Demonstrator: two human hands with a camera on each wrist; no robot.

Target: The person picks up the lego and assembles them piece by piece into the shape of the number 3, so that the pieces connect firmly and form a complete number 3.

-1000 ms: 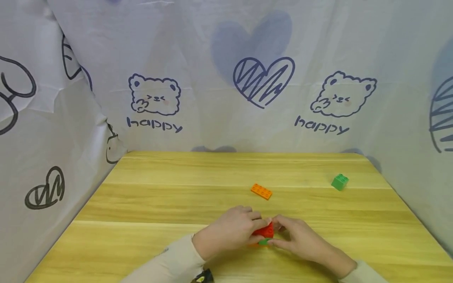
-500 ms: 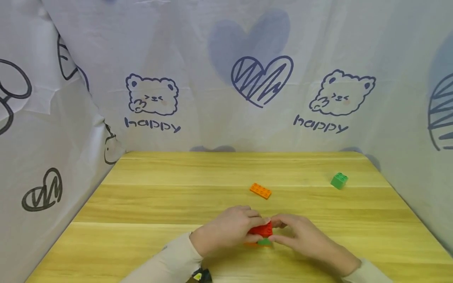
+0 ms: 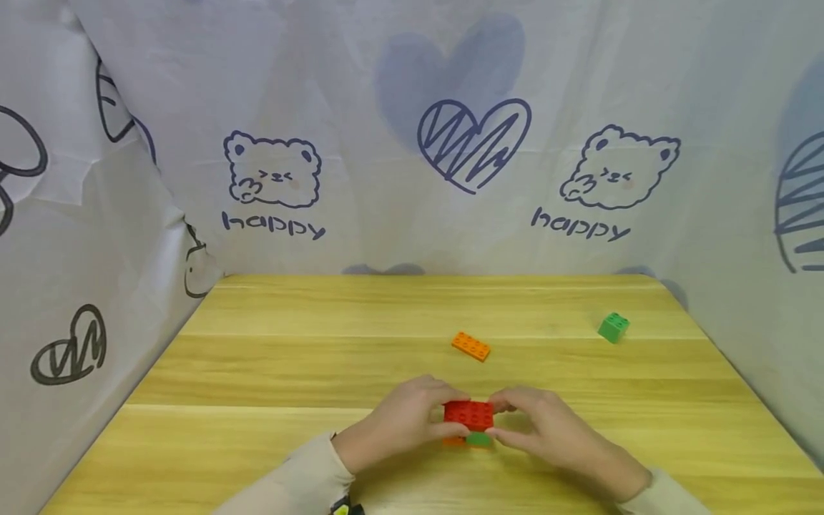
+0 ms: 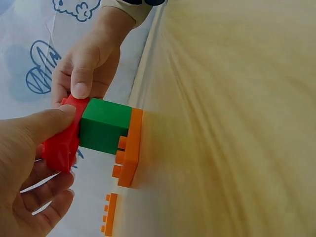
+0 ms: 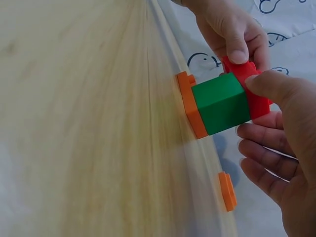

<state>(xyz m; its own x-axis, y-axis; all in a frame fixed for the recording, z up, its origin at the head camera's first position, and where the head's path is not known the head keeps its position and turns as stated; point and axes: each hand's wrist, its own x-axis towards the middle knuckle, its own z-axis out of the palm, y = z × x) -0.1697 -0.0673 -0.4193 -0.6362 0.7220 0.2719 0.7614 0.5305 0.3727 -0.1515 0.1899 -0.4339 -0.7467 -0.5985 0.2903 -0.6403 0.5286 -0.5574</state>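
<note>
A red toy brick (image 3: 468,415) with studs on top lies across a green brick (image 4: 104,125), which stands on one end of an orange studded plate (image 4: 130,150). My left hand (image 3: 412,418) pinches the left end of the red brick between thumb and fingers. At its opposite end my right hand (image 3: 547,436) grips the same brick, thumb (image 5: 276,86) on the near side. In the right wrist view the red brick sits right against the green one. From the head view, the green brick and lower plate are mostly hidden beneath the red brick.
A second orange plate (image 3: 471,346) lies flat on the wooden table (image 3: 290,357), beyond the hands. Farther right is a loose green brick (image 3: 614,327). Patterned white cloth (image 3: 373,236) hangs behind the table and at both sides.
My left hand has slid a little left along the red brick, uncovering more of its studs. The red brick now lies straighter over the green one. My right hand stays at its right end.
</note>
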